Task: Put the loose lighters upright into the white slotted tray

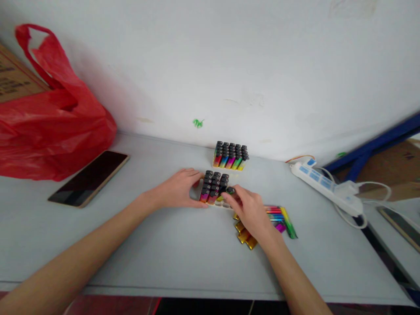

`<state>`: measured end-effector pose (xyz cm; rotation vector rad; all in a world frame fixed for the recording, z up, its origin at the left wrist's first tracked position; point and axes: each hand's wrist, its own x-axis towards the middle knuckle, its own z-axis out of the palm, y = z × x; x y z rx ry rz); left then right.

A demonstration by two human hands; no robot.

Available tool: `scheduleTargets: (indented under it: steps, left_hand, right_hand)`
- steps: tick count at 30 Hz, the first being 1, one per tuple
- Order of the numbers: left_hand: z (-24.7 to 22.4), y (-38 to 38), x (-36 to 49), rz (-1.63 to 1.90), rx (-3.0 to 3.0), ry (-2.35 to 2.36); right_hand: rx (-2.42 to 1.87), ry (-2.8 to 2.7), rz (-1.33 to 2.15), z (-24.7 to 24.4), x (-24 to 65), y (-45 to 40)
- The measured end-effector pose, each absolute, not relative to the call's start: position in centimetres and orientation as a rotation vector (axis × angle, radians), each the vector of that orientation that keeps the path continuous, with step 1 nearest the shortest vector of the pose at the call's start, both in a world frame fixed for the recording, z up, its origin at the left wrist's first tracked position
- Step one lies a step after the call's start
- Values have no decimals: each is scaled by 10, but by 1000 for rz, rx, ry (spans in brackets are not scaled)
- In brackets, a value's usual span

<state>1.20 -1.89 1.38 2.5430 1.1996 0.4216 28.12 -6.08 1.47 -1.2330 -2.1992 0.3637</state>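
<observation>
Your right hand (252, 211) pinches one lighter (231, 190) between thumb and fingers, its dark top showing above the near tray (226, 204). Your left hand (177, 189) grasps that tray's left end, thumb at the near corner and fingers at the far one, with a gap open at the palm. Black-topped lighters stand upright in the tray's left and far parts; the bare cells lie near and right. To the right, partly under your right hand, is a pile of loose lighters (243, 236), gold ends towards you, with a green and yellow one angled at its right edge. A filled block of lighters (231, 156) stands farther back, by the wall. As for writing, the carton (16, 78) at far left carries dark print, and the white power strip (323, 186) at right has blue labels; both are too small to read. A dark-screened phone (90, 178) lies left, beside a red bag (54, 135).
</observation>
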Motion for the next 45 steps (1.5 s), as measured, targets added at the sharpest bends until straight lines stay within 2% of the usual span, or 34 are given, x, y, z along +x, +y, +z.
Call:
scheduleTargets:
  steps: [4, 12, 15, 21, 27, 31, 37, 45]
  left_hand:
    - [11, -18, 11, 438, 2554, 1202]
    - [10, -17, 10, 419, 2523, 1225]
    - [13, -16, 11, 427, 2517, 1215]
    - [18, -14, 12, 402, 2505, 1241]
    - [17, -13, 12, 400, 2555, 1210]
    - [20, -15, 13, 371, 2539, 1228]
    - [23, -17, 13, 357, 2564, 1208]
    - [17, -15, 12, 373, 2536, 1239]
  right_hand:
    - [-1294, -2318, 142, 14, 280, -57]
    - [-1296, -2454, 226, 12, 276, -55]
    - [-1261, -2326, 311, 18, 290, -51]
    - [-1497, -1844, 204, 34, 359, -64]
    - [-1741, -1686, 233, 2, 420, -107]
    - [-1794, -1623, 331, -9, 429, -115]
    - [-1831, -1600, 343, 3, 436, -122]
    - [-1949, -1615, 216, -12, 449, -145]
